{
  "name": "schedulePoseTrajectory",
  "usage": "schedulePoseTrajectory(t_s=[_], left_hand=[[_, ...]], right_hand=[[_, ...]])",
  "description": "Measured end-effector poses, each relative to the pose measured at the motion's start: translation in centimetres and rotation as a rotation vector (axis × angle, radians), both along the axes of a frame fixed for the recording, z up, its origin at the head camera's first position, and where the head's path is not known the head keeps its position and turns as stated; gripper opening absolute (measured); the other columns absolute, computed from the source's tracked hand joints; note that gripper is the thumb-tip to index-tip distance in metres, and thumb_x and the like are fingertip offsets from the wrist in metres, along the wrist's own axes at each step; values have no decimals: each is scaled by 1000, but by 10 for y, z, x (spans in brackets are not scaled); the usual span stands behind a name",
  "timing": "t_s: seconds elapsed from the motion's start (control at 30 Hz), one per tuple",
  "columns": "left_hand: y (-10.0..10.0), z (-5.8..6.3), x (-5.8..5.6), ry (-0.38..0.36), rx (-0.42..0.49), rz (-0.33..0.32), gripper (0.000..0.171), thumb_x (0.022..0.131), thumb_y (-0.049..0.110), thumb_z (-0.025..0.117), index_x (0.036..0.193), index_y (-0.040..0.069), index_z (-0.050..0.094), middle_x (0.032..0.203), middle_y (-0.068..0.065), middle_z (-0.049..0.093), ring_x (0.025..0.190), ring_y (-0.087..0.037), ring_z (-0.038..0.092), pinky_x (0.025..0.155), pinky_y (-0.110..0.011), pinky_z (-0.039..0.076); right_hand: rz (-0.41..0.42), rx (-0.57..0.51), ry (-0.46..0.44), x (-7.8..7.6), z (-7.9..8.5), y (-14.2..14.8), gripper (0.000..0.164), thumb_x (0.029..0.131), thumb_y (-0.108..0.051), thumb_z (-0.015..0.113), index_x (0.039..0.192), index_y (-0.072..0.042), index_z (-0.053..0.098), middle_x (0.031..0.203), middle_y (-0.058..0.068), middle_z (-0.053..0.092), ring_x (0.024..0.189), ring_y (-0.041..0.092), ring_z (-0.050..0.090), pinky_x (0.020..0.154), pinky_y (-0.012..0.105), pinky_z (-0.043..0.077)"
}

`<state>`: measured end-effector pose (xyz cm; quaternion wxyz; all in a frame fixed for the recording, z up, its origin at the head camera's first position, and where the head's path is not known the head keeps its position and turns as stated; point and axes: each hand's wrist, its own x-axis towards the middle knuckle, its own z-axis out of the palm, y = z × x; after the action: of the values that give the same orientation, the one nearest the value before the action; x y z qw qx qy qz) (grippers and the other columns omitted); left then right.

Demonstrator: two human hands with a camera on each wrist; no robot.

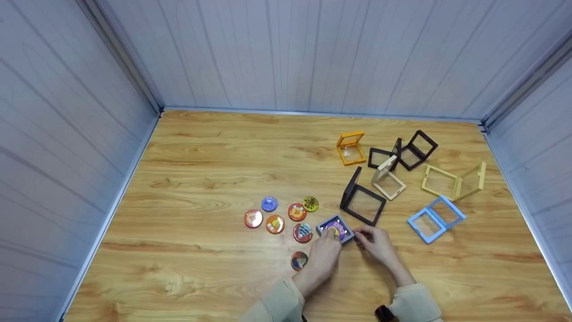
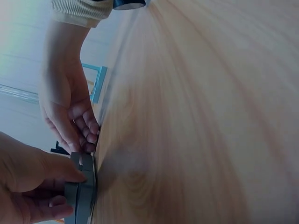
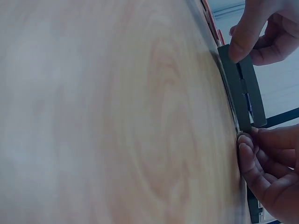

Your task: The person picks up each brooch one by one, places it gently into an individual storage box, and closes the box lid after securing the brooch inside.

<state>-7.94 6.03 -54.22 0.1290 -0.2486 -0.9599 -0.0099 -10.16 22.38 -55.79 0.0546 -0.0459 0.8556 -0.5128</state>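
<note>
A grey square display frame (image 1: 347, 238) lies closed on the table with a purple round badge (image 1: 339, 227) showing through its window. My left hand (image 1: 322, 256) holds it from the near left, fingertips on the top and thumb (image 2: 70, 170) against the hinged side. At the near right corner, my right hand (image 1: 379, 243) pinches the frame's edge between thumb and fingers, low by the tabletop. The right wrist view shows the frame's hinge side (image 3: 243, 88) between both hands. Another round badge (image 1: 299, 260) lies beside the left wrist.
Several round badges, including a blue one (image 1: 269, 204), lie left of the frame. Open display frames stand to the right and behind: a large black one (image 1: 373, 219) close by, a white one (image 1: 395, 191), a blue one (image 1: 420, 235), a yellow one (image 1: 440, 193) and an orange one (image 1: 351, 162).
</note>
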Motion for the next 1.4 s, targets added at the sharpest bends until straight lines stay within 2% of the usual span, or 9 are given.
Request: schedulePoseTrajectory(t_s=[0.17, 0.4, 0.5, 0.67, 0.73, 0.87, 0.97, 1.2, 1.4], left_hand=[[-10, 2, -5, 10, 43, -4, 7, 73, 11, 62, 78, 8, 66, 81, -3, 54, 75, -14, 51, 53, -21, 44], [-31, 8, -16, 12, 117, 38, 7, 70, 4, 61, 77, 5, 64, 81, -5, 55, 73, -16, 52, 55, -23, 46], [-42, 11, -22, 1, 184, 65, 7, 68, 1, 60, 75, 2, 62, 81, -7, 53, 73, -18, 53, 53, -25, 47], [-62, 15, -33, -27, 268, 112, 8, 68, -1, 59, 76, -2, 60, 81, -9, 52, 72, -19, 52, 57, -28, 47], [-71, 16, -38, -49, 283, 138, 9, 69, -2, 59, 77, -4, 60, 81, -10, 52, 72, -20, 52, 59, -28, 48], [-91, 19, -48, -69, 296, 204, 11, 74, -2, 57, 82, -8, 62, 87, -14, 55, 78, -24, 55, 65, -32, 49], [-108, 18, -57, -40, 297, 247, 11, 74, -1, 58, 81, -8, 62, 88, -17, 55, 79, -27, 56, 70, -35, 49], [-147, 12, -74, 22, 309, 341, 9, 70, -4, 57, 77, -10, 60, 85, -18, 54, 74, -30, 56, 67, -38, 48], [-176, 6, -85, -36, 316, 386, 10, 70, -4, 56, 76, -11, 61, 84, -19, 53, 76, -32, 53, 69, -40, 46]], right_hand=[[7, -22, -3, 0, 0, 1, 12, 83, 3, 55, 89, 11, 61, 74, 16, 61, 60, 17, 58, 56, 26, 49], [18, -18, -22, 1, 0, 3, 11, 83, 4, 54, 90, 9, 62, 76, 15, 62, 62, 17, 59, 56, 25, 49], [26, -2, -3, 4, 10, 0, 11, 83, 5, 54, 89, 10, 62, 77, 17, 62, 62, 20, 59, 56, 24, 49], [46, 5, 31, 7, 15, 1, 10, 83, 4, 55, 88, 9, 62, 76, 18, 61, 62, 25, 59, 55, 22, 47], [54, 4, 35, 6, 6, 5, 11, 83, 1, 56, 88, 7, 63, 75, 15, 62, 62, 21, 59, 55, 21, 47], [64, 32, 47, 7, 1, 9, 11, 84, -1, 56, 89, 4, 63, 76, 11, 62, 64, 17, 59, 57, 22, 48], [59, 47, 58, 8, 1, 10, 10, 84, -1, 56, 90, 3, 64, 76, 10, 63, 64, 17, 59, 57, 23, 48], [26, 81, 67, 9, 2, 12, 10, 83, -1, 57, 89, 2, 64, 76, 7, 63, 64, 16, 58, 57, 22, 47], [-1, 105, 75, 8, 4, 13, 10, 82, -1, 58, 89, 0, 65, 78, 6, 64, 64, 10, 56, 58, 21, 46]])
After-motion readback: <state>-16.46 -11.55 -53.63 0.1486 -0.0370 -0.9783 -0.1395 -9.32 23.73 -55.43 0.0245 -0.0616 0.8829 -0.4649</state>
